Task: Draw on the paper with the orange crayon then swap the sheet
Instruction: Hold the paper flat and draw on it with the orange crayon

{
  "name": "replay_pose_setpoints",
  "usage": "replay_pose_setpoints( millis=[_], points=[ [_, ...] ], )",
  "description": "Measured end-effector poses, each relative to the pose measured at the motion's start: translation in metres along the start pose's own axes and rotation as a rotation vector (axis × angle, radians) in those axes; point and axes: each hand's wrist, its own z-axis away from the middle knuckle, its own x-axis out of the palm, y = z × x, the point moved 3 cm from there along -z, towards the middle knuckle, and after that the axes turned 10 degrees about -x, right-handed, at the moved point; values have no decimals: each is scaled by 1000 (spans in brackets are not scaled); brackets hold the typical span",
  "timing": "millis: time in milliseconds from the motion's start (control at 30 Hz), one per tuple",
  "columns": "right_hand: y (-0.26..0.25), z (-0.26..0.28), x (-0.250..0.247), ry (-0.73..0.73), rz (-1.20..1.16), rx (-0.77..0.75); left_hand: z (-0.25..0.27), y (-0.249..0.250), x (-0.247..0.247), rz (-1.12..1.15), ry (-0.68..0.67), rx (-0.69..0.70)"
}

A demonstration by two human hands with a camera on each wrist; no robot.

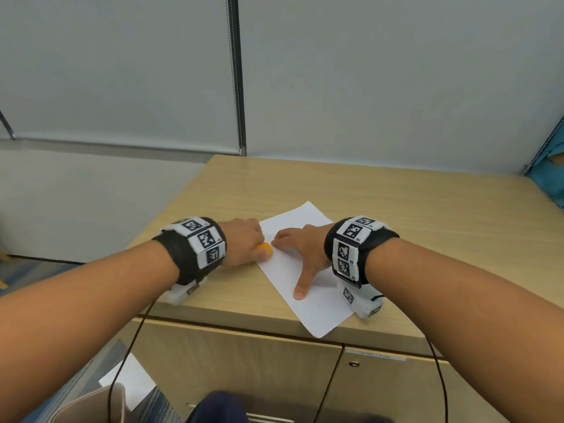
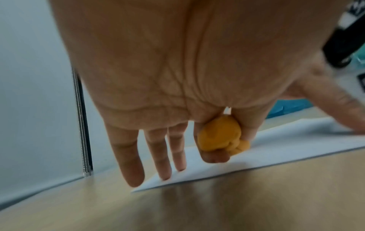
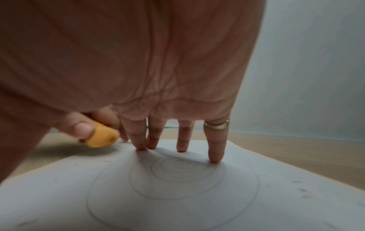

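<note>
Wooden cabinet top (image 1: 396, 215): keep your right hand (image 1: 300, 245) flat on the paper (image 1: 317, 312); left hand (image 1: 244, 242) pinches the orange crayon (image 1: 265, 247), so press lightly.

No readable text; only coded squares on the wristbands (image 1: 204, 239).

Office: wooden cabinet (image 1: 274, 377), roller blinds (image 1: 122, 71)

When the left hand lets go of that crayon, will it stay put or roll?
The crayon looks short, stubby and rounded, so it may roll or wobble a little on the smooth cabinet top. Its lumpy shape in the left hand should probably stop it soon. It likely weighs very little.
</note>
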Motion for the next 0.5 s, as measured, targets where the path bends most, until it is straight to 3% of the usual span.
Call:
replay_pose_setpoints(
  millis=[133,300,500],
  points=[
    [8,4,-3,14,-38,18,21,9,11,4,1,52],
    [14,1,2,138,-215,-3,45,21,17,-63,44,54],
    [2,-4,5,80,-194,-2,47,19,9,35,22,35]
  ],
)
